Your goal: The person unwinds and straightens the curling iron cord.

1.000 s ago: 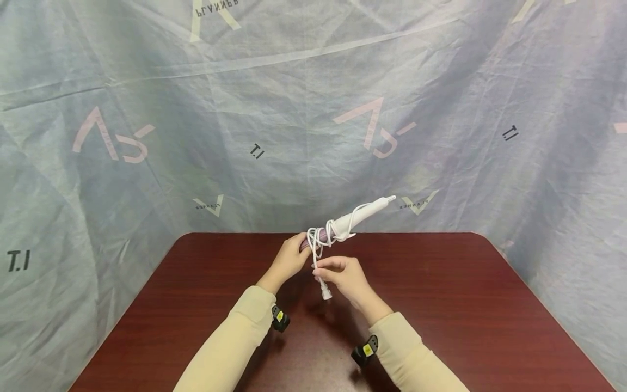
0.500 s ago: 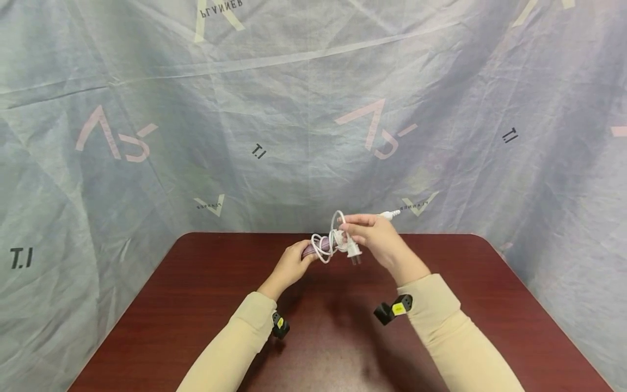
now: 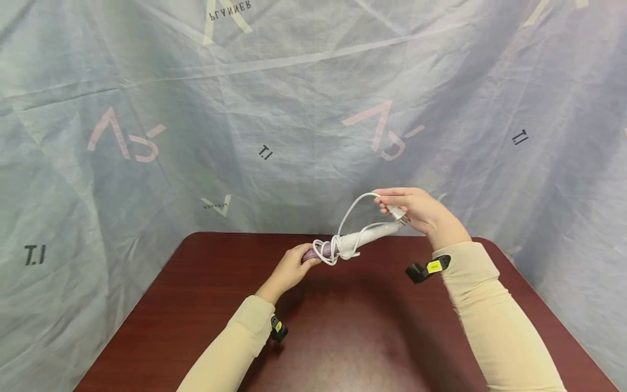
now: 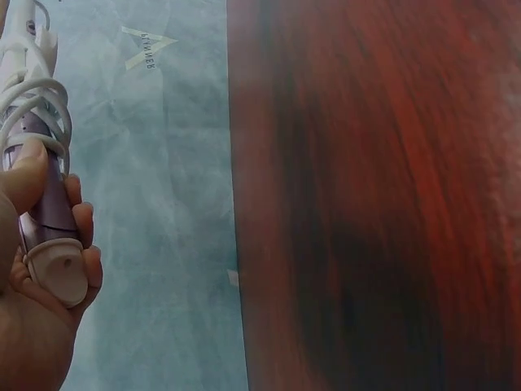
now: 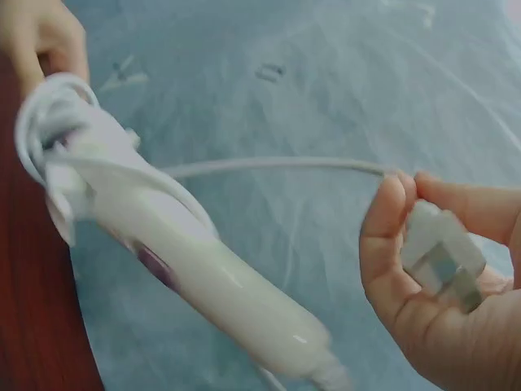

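Observation:
A curling iron (image 3: 372, 234) with a white handle and purple barrel is held up over the table, tilted with its handle end to the right. My left hand (image 3: 289, 268) grips the barrel end; the left wrist view shows its thumb on the purple barrel (image 4: 53, 204) and fingers around the pale end cap (image 4: 61, 273). A white cord (image 3: 346, 211) loops loosely several times about the barrel. Beyond the handle's end, my right hand (image 3: 427, 211) pinches the cord between thumb and fingertips, right beside the plug (image 5: 444, 248). From there the cord arcs back to the loops.
The dark red wooden table (image 3: 338, 332) lies below both hands. A grey printed cloth (image 3: 294, 109) hangs behind its far edge. Each wrist wears a small black camera, such as the right wrist camera (image 3: 427, 268).
My right hand has carried the plug end up and to the right, past the handle, drawing a longer arc of cord off the loops. The left hand keeps its grip nearly in place.

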`<state>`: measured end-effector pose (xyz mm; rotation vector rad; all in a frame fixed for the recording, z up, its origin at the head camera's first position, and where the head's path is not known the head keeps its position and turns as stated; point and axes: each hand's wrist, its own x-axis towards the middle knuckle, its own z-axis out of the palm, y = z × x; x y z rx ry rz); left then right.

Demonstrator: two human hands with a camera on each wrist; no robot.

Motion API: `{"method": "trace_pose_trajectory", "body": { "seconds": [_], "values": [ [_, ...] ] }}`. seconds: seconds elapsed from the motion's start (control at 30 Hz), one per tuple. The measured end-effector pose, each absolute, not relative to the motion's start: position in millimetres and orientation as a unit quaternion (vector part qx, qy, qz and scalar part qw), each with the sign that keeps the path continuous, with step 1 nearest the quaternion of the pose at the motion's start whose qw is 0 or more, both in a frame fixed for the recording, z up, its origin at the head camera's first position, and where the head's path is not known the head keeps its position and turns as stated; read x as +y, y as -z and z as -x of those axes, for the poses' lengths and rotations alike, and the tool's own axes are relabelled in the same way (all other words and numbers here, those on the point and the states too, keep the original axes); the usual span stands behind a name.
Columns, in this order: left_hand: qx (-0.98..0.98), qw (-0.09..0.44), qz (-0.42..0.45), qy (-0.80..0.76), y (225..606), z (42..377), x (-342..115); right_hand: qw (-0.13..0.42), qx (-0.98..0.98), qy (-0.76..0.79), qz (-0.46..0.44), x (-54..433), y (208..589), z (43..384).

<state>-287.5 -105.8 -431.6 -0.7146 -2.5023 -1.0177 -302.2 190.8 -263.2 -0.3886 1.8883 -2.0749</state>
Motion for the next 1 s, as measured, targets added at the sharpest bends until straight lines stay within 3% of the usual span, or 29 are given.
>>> {"method": "trace_pose_trajectory", "body": {
  "seconds": [0.33, 0.63, 1.0],
  "values": [
    [-0.876, 0.160, 0.266, 0.368, 435, 279, -109, 0.128, 0.708, 0.687, 0.102, 222, 288, 323],
    [-0.863, 0.181, 0.263, 0.392, 425, 280, -109, 0.134, 0.682, 0.716, 0.070, 243, 346, 322],
    [-0.865, 0.190, 0.237, 0.399, 407, 289, -110, 0.098, 0.834, 0.530, 0.115, 233, 397, 298]
  ]
}}
